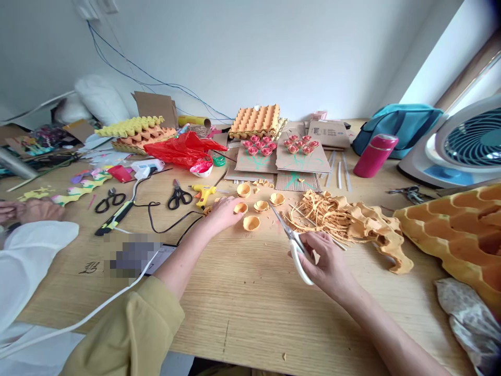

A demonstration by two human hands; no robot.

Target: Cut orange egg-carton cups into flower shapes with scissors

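Note:
My left hand (225, 214) is closed at the rim of a small orange egg-carton cup (240, 209), its fingers and thumb on either side. Around it on the table stand more cut cups: a loose cup (251, 224) in front, a stack of cups (243, 190) behind, and two further cup piles (261, 207) to the right. White-handled scissors (297, 256) are gripped in my right hand (323, 258), blades pointing up and left toward the cups. Just beyond that hand lies a heap of orange carton trimmings (317, 211) with a torn strip of egg carton (376, 230).
A yellow glue gun (203, 195), black scissors (179, 195) and a power strip (115, 216) lie left. Cardboard with red carton flowers (299, 143) is behind. An egg tray (462, 230), pink bottle (376, 155) and fan (465, 141) stand right. Another person's hands (39, 210) are far left.

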